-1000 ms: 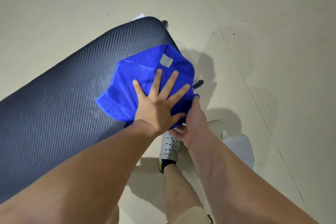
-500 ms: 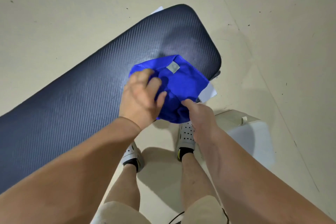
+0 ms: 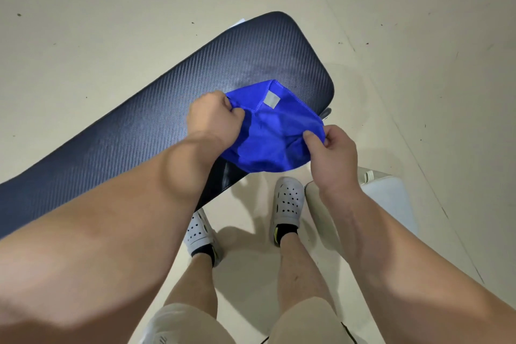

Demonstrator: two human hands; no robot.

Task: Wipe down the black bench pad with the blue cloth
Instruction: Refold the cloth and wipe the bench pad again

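The black bench pad (image 3: 173, 109) runs diagonally from the lower left to the upper middle, its surface ribbed like carbon weave. A blue cloth (image 3: 273, 134) with a small grey label hangs bunched over the pad's near right edge, held between both hands. My left hand (image 3: 213, 117) grips the cloth's left edge in a closed fist. My right hand (image 3: 332, 151) pinches its right edge between thumb and fingers. The cloth's lower part sags off the pad toward the floor.
The floor (image 3: 111, 8) is pale beige with scuff marks. My two feet in white perforated clogs (image 3: 287, 201) stand beside the pad. A white boxy object (image 3: 391, 204) sits on the floor at the right, close to my right leg.
My left hand went from pressing flat on the cloth to gripping it. Both hands have lifted and gathered the cloth at the pad's near edge. The view has tilted down.
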